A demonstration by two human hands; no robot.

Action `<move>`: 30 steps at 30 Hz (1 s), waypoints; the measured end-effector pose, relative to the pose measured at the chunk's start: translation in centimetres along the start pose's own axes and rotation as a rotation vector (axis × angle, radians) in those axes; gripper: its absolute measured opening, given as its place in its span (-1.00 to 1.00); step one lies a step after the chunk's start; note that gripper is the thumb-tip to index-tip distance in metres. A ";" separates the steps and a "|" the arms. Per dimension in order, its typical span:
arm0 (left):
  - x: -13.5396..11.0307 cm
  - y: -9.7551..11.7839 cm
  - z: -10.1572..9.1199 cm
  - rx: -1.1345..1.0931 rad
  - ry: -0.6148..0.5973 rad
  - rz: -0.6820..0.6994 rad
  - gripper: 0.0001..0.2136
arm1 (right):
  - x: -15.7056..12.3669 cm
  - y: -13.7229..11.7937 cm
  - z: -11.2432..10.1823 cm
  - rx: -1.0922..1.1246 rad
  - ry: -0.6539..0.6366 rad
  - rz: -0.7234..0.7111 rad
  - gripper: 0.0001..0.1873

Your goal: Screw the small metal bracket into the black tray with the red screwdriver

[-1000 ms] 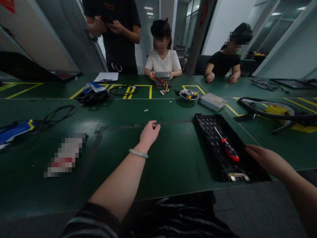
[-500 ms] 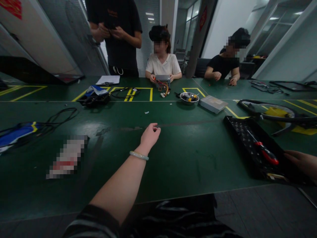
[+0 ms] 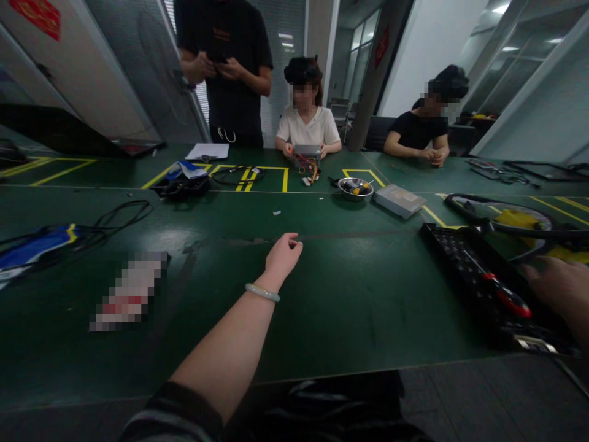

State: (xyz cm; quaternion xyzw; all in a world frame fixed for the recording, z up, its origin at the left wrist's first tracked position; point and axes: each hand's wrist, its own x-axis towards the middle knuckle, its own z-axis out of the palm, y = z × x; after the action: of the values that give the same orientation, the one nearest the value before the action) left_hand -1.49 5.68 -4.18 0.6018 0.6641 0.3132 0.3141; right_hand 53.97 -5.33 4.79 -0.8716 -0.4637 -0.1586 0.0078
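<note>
My left hand (image 3: 283,255), with a pale bangle on the wrist, rests on the green table (image 3: 350,307) near its middle. Its fingers are curled in and nothing shows in them. My right hand (image 3: 559,291) is at the far right, smeared by motion, against the right side of a black tray (image 3: 464,261). The tray lies at a slant near the table's front edge. A red-handled screwdriver (image 3: 506,296) lies in it, and a small pale part (image 3: 534,345) sits at its near end.
Across the table are one standing and two seated people; one handles a grey box with coloured wires (image 3: 307,156). A metal bowl (image 3: 353,186), a grey drive (image 3: 398,200), cables (image 3: 122,215), a blue pouch (image 3: 32,242) and a black ring stand (image 3: 506,209) lie around.
The black tray with the screwdriver has slid to the right, and my right hand has gone with it. My left hand has stayed where it was.
</note>
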 end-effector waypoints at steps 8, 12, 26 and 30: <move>-0.2 -0.2 -0.1 -0.067 -0.022 0.059 -0.75 | -8.4 -21.3 -7.2 0.462 -0.047 -0.447 -0.55; -0.2 -0.1 0.0 -0.106 -0.023 0.113 -0.78 | -11.6 -29.1 -5.9 1.022 -0.364 -0.573 -0.58; -1.9 1.6 0.2 -0.199 -0.117 0.357 -0.72 | -14.7 -33.9 -1.0 1.442 -0.646 -0.638 -0.59; -2.2 1.6 0.2 -0.148 -0.175 0.413 -0.66 | -14.4 -33.9 -1.4 1.448 -0.686 -0.660 -0.65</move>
State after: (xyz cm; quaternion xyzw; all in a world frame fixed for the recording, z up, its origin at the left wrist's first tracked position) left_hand -0.17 3.66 -2.91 0.7250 0.4723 0.3653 0.3433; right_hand 18.65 2.10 -2.54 -0.4727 -0.6566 0.4531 0.3743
